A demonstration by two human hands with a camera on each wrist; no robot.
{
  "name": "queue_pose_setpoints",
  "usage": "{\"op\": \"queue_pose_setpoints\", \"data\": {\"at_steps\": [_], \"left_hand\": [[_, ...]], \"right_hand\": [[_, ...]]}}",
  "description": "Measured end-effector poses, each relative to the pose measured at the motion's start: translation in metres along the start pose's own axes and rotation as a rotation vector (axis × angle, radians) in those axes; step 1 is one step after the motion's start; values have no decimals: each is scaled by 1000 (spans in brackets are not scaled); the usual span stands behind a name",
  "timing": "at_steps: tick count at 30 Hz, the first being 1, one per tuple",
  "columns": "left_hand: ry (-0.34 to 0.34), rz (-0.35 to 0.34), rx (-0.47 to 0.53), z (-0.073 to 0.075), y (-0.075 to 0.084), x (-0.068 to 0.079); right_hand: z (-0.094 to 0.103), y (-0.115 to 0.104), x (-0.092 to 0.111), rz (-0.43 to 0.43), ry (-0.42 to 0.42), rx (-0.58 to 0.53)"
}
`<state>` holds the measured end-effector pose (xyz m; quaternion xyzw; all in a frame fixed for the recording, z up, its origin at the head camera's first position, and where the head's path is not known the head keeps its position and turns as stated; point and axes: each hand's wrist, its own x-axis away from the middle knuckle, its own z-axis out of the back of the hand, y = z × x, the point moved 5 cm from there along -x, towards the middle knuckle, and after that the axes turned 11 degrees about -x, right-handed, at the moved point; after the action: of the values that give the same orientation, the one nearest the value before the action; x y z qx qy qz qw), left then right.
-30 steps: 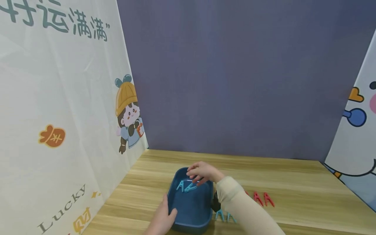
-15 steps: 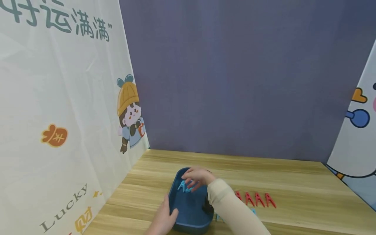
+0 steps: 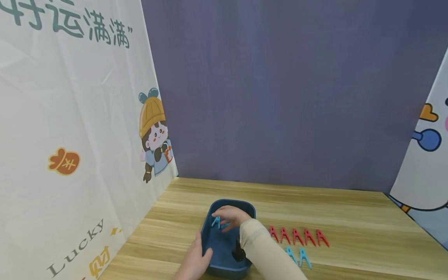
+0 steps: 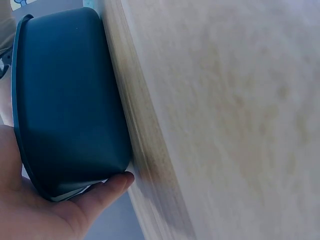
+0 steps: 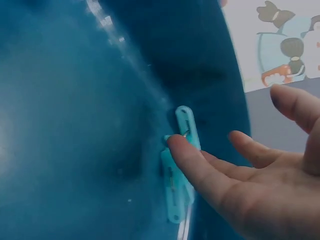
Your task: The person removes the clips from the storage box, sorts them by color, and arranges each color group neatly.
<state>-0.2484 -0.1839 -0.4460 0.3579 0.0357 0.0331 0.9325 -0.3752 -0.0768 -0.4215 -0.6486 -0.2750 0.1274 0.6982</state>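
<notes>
A dark blue plastic bin [image 3: 224, 269] stands on the wooden table. My left hand [image 3: 195, 258] holds its near left side; the left wrist view shows fingers and thumb about the bin's outer wall [image 4: 70, 100]. Inside, towards the far end, lies a light blue clothespin [image 3: 216, 222], with another blue clothespin [image 3: 225, 225] partly hidden under my right hand [image 3: 231, 216]. In the right wrist view, a fairly straight finger of the right hand [image 5: 265, 185] reaches over a clothespin [image 5: 172, 190] by the bin's wall and seems to touch it. No grip on it shows.
Right of the bin is a row of several red clothespins [image 3: 295, 236]. Nearer lie two blue clothespins [image 3: 303, 258], one partly behind the right sleeve [image 3: 269, 252]. A white printed sheet [image 3: 87, 136] borders the table's left, a grey-blue panel [image 3: 280, 97] its back.
My right hand has moved slightly left and down into the bin, towards the clothespins. The sleeve's shift uncovers more red clothespins on the table. My left hand keeps its place.
</notes>
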Motion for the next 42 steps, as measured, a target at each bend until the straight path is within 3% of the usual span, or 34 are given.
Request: {"op": "queue_pose_setpoints", "data": {"at_steps": [9,18,25,42], "left_hand": [[13,-16,8,1,1,0],[-1,14,23,1,1,-1],[4,-9,14,1,2,0],[93,-85,-29,3,7,5]], "right_hand": [[-5,5,-1,0,-1,-23],[-13,13,0,-48,-73,-49],[-16,19,0,-67,-113,-70],[-2,1,8,33,-107,-106]]}}
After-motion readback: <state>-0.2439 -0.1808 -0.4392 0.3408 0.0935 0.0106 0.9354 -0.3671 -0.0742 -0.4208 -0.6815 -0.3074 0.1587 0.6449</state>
